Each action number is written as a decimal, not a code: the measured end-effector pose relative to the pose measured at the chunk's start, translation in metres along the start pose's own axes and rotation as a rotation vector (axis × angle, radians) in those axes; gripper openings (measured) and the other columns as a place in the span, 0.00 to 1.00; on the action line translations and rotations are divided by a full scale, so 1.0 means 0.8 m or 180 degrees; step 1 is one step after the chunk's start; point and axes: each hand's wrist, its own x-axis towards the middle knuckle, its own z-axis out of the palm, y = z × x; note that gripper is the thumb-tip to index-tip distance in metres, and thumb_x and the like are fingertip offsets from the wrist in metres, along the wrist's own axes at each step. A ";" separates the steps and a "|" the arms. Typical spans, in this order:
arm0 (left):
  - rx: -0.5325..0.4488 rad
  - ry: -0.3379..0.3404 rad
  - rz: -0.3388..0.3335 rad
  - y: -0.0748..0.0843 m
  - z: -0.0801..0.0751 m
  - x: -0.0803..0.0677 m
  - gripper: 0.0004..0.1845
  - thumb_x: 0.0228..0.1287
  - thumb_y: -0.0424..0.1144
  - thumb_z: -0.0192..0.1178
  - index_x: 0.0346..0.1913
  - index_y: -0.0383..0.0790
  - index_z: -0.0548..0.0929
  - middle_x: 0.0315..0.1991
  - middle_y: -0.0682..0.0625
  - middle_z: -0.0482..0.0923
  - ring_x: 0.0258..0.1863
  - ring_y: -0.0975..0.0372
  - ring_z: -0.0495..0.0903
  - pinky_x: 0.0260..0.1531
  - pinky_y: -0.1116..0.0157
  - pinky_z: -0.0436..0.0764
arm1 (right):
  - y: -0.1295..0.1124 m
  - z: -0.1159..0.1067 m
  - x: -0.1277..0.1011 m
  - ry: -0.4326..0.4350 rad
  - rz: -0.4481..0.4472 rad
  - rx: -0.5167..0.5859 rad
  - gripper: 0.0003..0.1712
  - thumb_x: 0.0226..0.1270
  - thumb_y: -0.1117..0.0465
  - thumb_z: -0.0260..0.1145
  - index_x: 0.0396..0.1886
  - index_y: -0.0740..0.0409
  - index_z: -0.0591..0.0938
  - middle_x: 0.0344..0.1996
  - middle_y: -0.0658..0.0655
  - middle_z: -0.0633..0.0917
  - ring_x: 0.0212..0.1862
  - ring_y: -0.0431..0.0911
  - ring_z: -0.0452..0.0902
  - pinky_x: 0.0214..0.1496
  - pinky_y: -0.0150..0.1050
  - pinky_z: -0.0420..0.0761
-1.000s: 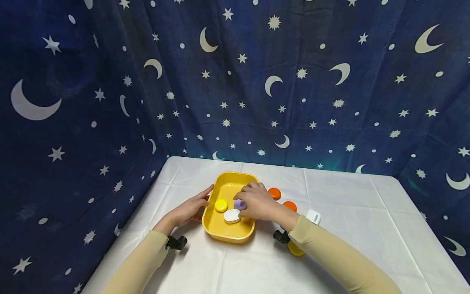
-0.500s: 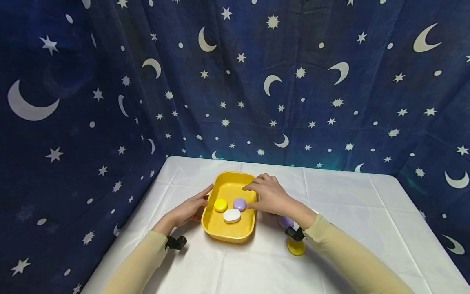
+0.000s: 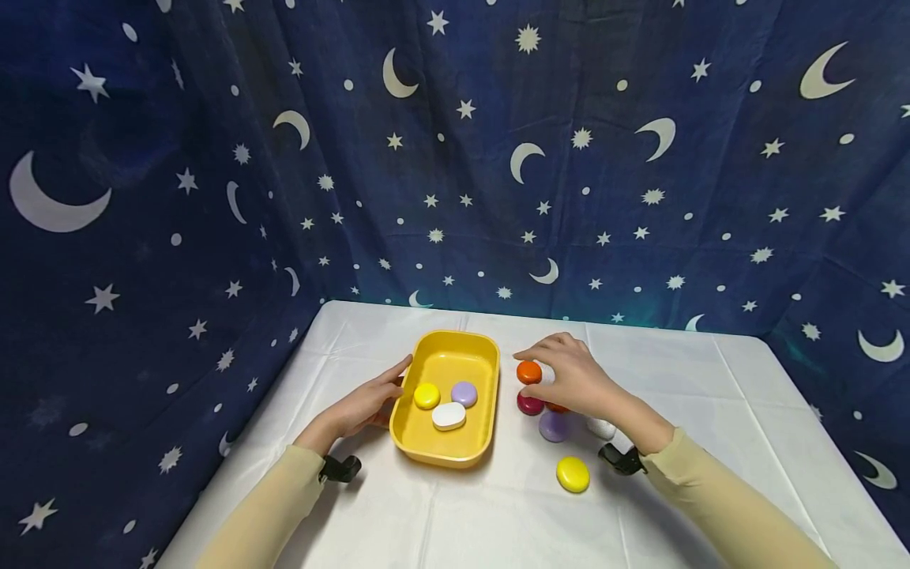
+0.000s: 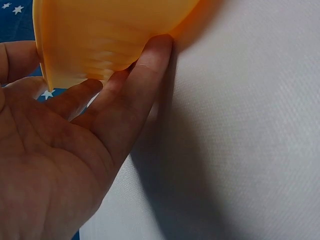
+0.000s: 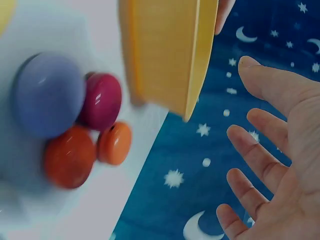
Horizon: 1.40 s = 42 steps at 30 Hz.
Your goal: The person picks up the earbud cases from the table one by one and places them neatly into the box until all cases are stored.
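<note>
A yellow tray (image 3: 444, 458) stands on the white table. Inside it lie a glossy yellow disc (image 3: 426, 396), a lilac disc (image 3: 464, 393) and a white oval piece (image 3: 449, 416). My left hand (image 3: 361, 408) touches the tray's left outer side, its fingers mostly extended against the wall (image 4: 100, 35). Right of the tray, my right hand (image 3: 572, 378) hovers with spread fingers and nothing between them. Below and beside it are an orange disc (image 3: 529, 372), a crimson disc (image 3: 529, 404), a purple disc (image 3: 554, 427) and a red-orange disc (image 5: 71, 157), partly hidden in the head view.
A yellow disc (image 3: 573, 474) lies nearer the front, apart from the cluster. Under the right wrist a white piece (image 3: 603, 428) is partly covered. A dark blue curtain (image 3: 469, 158) with moons and stars hangs behind and beside the table (image 3: 498, 521).
My right hand has let go of the lilac disc in the tray and moved right, out over the loose discs. The left hand has stayed at the tray's side.
</note>
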 end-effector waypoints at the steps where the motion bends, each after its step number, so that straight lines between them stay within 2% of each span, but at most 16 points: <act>1: 0.0004 0.0001 -0.0002 0.000 0.000 0.000 0.36 0.77 0.40 0.48 0.82 0.68 0.52 0.82 0.40 0.45 0.65 0.49 0.73 0.47 0.54 0.85 | 0.005 -0.002 -0.005 0.0023 0.0042 0.0046 0.32 0.57 0.45 0.78 0.63 0.41 0.84 0.58 0.50 0.82 0.68 0.55 0.63 0.68 0.64 0.63; 15: -0.0018 -0.0014 -0.0028 0.000 0.000 -0.001 0.36 0.77 0.39 0.48 0.82 0.68 0.52 0.83 0.41 0.43 0.65 0.48 0.73 0.46 0.54 0.85 | 0.072 -0.013 -0.061 0.0195 0.0249 0.0008 0.31 0.57 0.50 0.78 0.62 0.46 0.85 0.56 0.56 0.83 0.65 0.60 0.64 0.66 0.67 0.59; 21: -0.0038 -0.0036 -0.0020 -0.001 -0.001 0.000 0.37 0.77 0.39 0.48 0.82 0.69 0.51 0.83 0.41 0.42 0.65 0.48 0.72 0.46 0.54 0.85 | 0.092 -0.009 -0.079 0.0169 0.0321 -0.0095 0.31 0.57 0.50 0.78 0.62 0.49 0.84 0.54 0.57 0.84 0.63 0.60 0.66 0.61 0.65 0.62; 30: -0.0048 -0.0045 0.0014 -0.002 -0.002 0.002 0.37 0.77 0.39 0.48 0.82 0.67 0.51 0.83 0.40 0.41 0.66 0.47 0.71 0.47 0.54 0.85 | 0.112 0.001 -0.103 0.0141 0.0408 -0.0188 0.36 0.54 0.47 0.81 0.63 0.51 0.84 0.55 0.59 0.84 0.62 0.63 0.67 0.61 0.67 0.62; 42: -0.0072 -0.0034 -0.0012 -0.003 -0.002 0.002 0.37 0.76 0.40 0.49 0.82 0.68 0.52 0.83 0.40 0.41 0.66 0.47 0.72 0.47 0.53 0.85 | 0.125 0.023 -0.124 0.0208 0.0667 -0.0389 0.47 0.48 0.41 0.82 0.67 0.55 0.80 0.60 0.66 0.80 0.62 0.66 0.67 0.58 0.67 0.65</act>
